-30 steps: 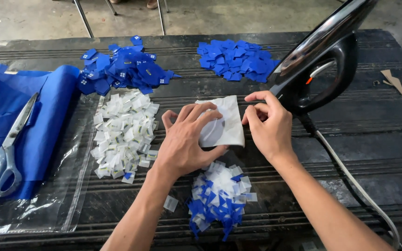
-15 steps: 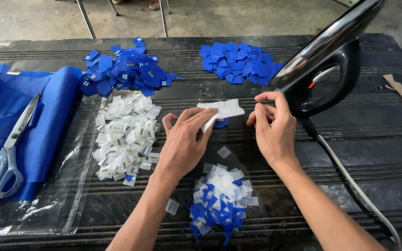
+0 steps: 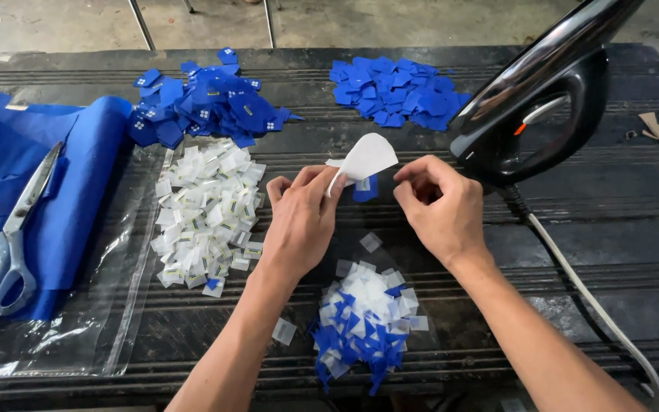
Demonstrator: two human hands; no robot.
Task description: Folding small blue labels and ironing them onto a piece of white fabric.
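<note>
A dark, ribbed worktable (image 3: 589, 252) stands on grey concrete floor (image 3: 55, 27) in daylight.

- The left hand (image 3: 299, 221) sits at the centre of the frame, back up, fingers curled, thumb and forefinger pinched together at its upper right.
- The right hand (image 3: 440, 210) lies just right of centre, knuckles up, fingertips bent inward toward the left hand.
- Both bare forearms rise from the bottom edge, converging upward.
</note>
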